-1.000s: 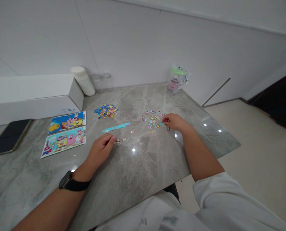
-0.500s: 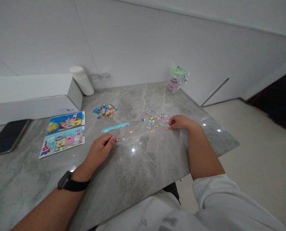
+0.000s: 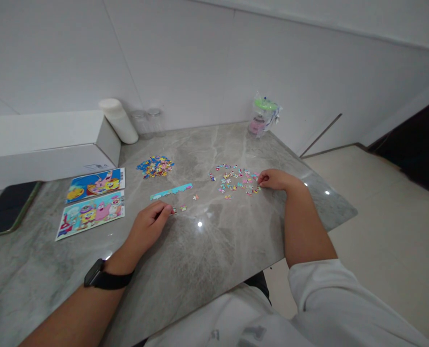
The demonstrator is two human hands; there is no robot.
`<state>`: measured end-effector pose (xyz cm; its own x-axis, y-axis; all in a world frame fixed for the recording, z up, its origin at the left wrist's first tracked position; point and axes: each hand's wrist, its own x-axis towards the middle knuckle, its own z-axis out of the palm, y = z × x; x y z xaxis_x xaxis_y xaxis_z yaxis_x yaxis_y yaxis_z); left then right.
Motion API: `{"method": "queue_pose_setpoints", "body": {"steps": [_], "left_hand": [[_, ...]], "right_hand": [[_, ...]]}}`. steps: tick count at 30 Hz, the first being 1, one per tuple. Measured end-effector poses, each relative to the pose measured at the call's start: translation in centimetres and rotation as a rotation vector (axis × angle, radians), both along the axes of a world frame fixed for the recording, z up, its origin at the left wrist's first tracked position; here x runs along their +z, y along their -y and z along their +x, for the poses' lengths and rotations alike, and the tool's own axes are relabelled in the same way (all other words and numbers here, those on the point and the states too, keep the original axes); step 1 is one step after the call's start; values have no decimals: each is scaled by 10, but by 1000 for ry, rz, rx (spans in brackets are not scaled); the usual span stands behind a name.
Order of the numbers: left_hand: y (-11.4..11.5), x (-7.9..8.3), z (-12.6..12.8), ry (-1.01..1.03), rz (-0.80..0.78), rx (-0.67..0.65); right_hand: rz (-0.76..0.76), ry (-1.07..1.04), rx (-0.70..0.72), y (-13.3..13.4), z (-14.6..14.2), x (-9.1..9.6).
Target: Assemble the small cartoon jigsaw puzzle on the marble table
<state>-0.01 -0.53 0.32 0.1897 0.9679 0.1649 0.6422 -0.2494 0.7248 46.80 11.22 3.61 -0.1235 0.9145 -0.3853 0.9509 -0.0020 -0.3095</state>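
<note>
My left hand [image 3: 150,222] rests on the grey marble table [image 3: 207,250], fingers curled, fingertips touching a small puzzle piece [image 3: 174,210] just below a joined teal strip of pieces [image 3: 171,191]. My right hand [image 3: 275,179] lies at the right edge of a scattered patch of loose puzzle pieces [image 3: 234,178], its fingers pinched together over one of them. A denser pile of colourful pieces [image 3: 155,166] sits farther back. Two cartoon reference cards [image 3: 93,197] lie to the left.
A long white box [image 3: 44,147] stands at the left, with a dark phone [image 3: 6,207] in front of it. A white cylinder [image 3: 118,121], two clear jars [image 3: 145,120] and a bagged green-lidded bottle [image 3: 263,115] stand along the wall. The table's right edge drops to the floor.
My right hand has slid rightward from the middle of the scattered pieces to their right edge. The left hand has stayed in place. The view has shifted slightly.
</note>
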Motion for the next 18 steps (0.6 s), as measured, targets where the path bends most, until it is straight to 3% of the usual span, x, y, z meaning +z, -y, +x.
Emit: {"method": "queue_pose_setpoints", "body": {"steps": [9,18], "left_hand": [[0,1,0,7,11,7],[-1,-2,0,9,26,8]], "right_hand": [[-27,117,32,3,-7,-2],[66,-55,51,0,-5,2]]}}
